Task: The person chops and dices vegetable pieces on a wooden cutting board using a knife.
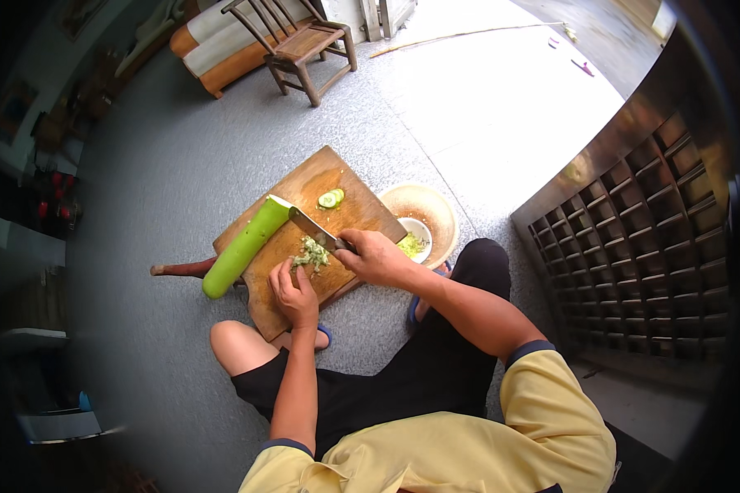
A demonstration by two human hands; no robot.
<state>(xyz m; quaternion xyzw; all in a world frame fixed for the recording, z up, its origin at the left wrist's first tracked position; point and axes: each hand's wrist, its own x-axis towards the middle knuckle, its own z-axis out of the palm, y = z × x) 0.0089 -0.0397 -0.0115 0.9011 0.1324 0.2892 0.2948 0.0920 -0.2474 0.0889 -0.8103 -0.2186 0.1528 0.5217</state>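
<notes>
My right hand (370,256) grips the dark handle of a kitchen knife (313,228). Its blade slants across a wooden cutting board (351,179), over a small heap of finely chopped pale green gourd (313,252). My left hand (293,293) rests at the near side of this heap, thumb apart from the fingers, with nothing visibly held. Along the board's left side lies a long green gourd (243,249), its far end cut flat and pale. A few round gourd slices (330,198) sit together near the board's far part.
Right of the board, a white bowl (427,237) with chopped green bits stands in a beige round basin (438,200). A reddish-brown wooden piece (182,270) juts out left of the board. A wooden chair (308,46) stands ahead; a dark lattice panel (641,240) is at right.
</notes>
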